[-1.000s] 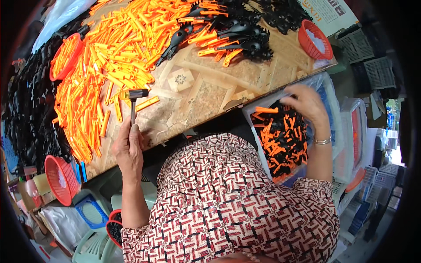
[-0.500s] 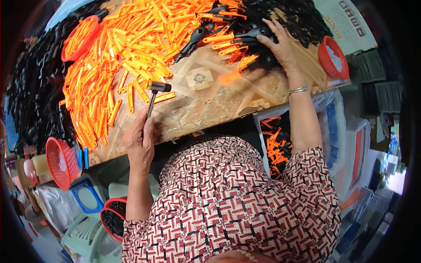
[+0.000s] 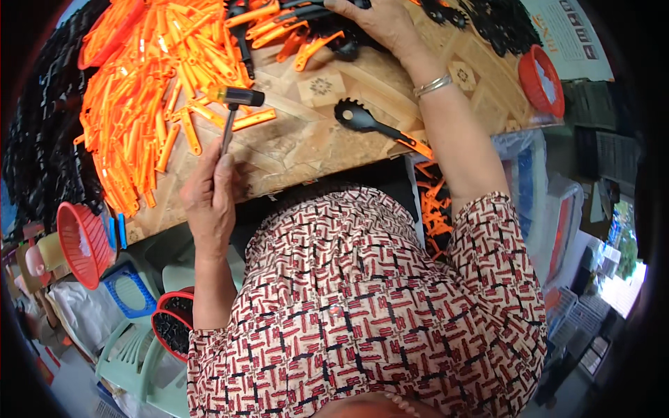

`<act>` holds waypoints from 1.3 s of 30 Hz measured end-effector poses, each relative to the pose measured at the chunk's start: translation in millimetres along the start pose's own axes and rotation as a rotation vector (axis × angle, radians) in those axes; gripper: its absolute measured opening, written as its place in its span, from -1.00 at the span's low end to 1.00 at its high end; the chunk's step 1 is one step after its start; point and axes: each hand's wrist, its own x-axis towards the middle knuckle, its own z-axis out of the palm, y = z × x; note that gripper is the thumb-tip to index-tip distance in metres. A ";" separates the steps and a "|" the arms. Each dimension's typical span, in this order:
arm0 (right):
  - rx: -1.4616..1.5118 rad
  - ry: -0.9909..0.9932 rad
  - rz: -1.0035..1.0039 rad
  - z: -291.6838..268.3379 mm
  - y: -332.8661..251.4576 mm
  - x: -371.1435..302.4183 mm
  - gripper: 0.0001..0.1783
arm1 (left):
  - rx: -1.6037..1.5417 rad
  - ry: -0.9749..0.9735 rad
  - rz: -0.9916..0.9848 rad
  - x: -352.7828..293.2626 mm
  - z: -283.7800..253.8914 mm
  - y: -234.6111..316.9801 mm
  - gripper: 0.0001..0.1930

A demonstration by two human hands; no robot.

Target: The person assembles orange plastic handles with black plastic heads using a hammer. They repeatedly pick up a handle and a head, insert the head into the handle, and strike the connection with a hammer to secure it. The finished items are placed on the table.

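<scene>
One black spoon [image 3: 359,117] lies bodyward of the right hand [image 3: 383,24], the nearer one, its long axis slanting rightward to an orange handle [image 3: 416,144] at the table's [image 3: 300,153] edge. Bent fingers there reach a pile of spoons [image 3: 279,24]; grip unclear. The left hand [image 3: 211,195] is closed round a hammer [image 3: 240,97]. Printing marks a white carton [image 3: 557,28].

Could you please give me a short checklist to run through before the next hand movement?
1. Left hand holding the hammer: ok, by its shaft.
2. Right hand gripping a black utensil in the pile: cannot tell, the fingers are near the picture's rim.
3. Loose slotted spoon apart from the pile: ok.
4. Its orange handle well inside the table edge: not ok, it reaches the edge.
5. Hammer head off the orange handles: cannot tell.
</scene>
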 end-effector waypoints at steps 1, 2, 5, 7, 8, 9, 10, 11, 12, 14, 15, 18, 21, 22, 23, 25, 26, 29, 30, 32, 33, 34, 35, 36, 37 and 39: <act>0.020 0.021 -0.051 -6.8 -3.7 -1.6 -0.04 | -0.085 -0.025 -0.050 -3.6 -0.1 1.8 -0.67; -0.186 -0.017 0.102 -25.0 -7.1 -9.7 0.07 | -0.168 -0.049 -0.099 -6.7 0.5 7.3 -0.68; -0.534 0.075 -0.087 -67.6 -29.2 -42.7 -0.29 | -0.141 -0.012 -0.076 -9.5 -4.9 14.4 -0.68; -0.399 -0.068 -0.252 -99.0 -30.1 -75.5 -0.47 | -0.270 -0.003 -0.214 -7.7 -7.0 29.5 -0.65; -0.332 -0.134 -0.331 -105.9 -38.4 -92.1 -0.56 | -0.334 -0.002 -0.280 -3.8 -10.2 32.5 -0.63; -0.273 -0.197 -0.277 -101.8 -48.4 -114.4 -0.62 | -0.399 -0.013 -0.208 0.1 -13.9 20.5 -0.68; -0.213 -0.262 -0.225 -96.1 -55.8 -133.8 -0.67 | -0.346 -0.002 -0.187 2.4 -16.3 20.4 -0.69; -0.199 -0.316 -0.246 -93.2 -63.5 -142.4 -0.67 | -0.302 -0.001 -0.168 4.5 -16.7 20.7 -0.70; -0.185 -0.372 -0.265 -90.1 -68.4 -151.3 -0.66 | -0.257 -0.002 -0.151 5.6 -17.2 18.8 -0.71; -0.214 -0.412 -0.412 -81.7 -68.6 -154.9 -0.63 | -0.013 0.036 -0.038 11.5 -19.5 10.5 -0.77; -0.256 -0.393 -0.543 -81.5 -63.6 -150.2 -0.61 | 0.048 0.042 0.030 15.0 -14.9 12.8 -0.78; -0.387 -0.406 -0.783 -75.5 -54.6 -138.0 -0.65 | 0.283 -0.060 0.125 24.1 -7.4 21.8 -0.79; -0.398 -0.420 -0.908 -64.2 -41.8 -125.0 -0.70 | 0.608 -0.007 0.405 36.2 5.8 24.1 -0.82; -0.395 -0.426 -0.919 -62.2 -41.8 -120.6 -0.71 | 0.662 0.007 0.417 39.9 7.5 22.6 -0.83; -0.392 -0.432 -0.929 -60.4 -42.5 -116.9 -0.71 | 0.716 0.021 0.428 43.6 8.2 21.8 -0.83; -0.490 -0.390 -0.928 -56.7 -44.5 -116.5 -0.72 | 0.825 0.042 0.460 50.6 11.1 14.7 -0.84; -0.540 -0.368 -0.927 -54.0 -47.4 -116.7 -0.72 | 0.830 0.051 0.486 49.9 8.2 13.4 -0.84; -0.571 -0.238 -0.878 -44.5 -49.2 -128.7 -0.74 | 0.774 0.052 0.577 48.7 4.2 10.8 -0.84; -0.585 -0.203 -0.864 -41.4 -50.6 -132.4 -0.74 | 0.701 0.017 0.515 44.3 2.3 12.5 -0.85; -0.567 -0.189 -0.833 -40.9 -57.4 -144.1 -0.75 | 0.545 -0.067 0.398 36.1 1.8 18.9 -0.85; -0.573 -0.203 -0.794 -37.0 -54.3 -153.3 -0.75 | 0.286 -0.166 0.205 31.9 2.7 23.3 -0.82; -0.580 -0.217 -0.755 -35.9 -53.3 -160.4 -0.75 | 0.235 -0.220 0.174 28.2 4.0 30.6 -0.80; -0.582 -0.192 -0.784 -37.2 -54.4 -165.2 -0.72 | 0.184 -0.275 0.144 25.4 6.0 39.3 -0.78; -0.563 -0.178 -0.737 -37.4 -60.1 -168.8 -0.71 | 0.140 -0.322 0.109 21.6 7.5 48.1 -0.76; -0.546 -0.166 -0.691 -37.6 -70.5 -171.4 -0.70 | 0.140 -0.349 0.069 19.0 9.2 54.3 -0.73; -0.536 -0.140 -0.610 -38.2 -87.0 -179.0 -0.68 | 0.088 -0.412 0.099 21.1 17.4 51.2 -0.75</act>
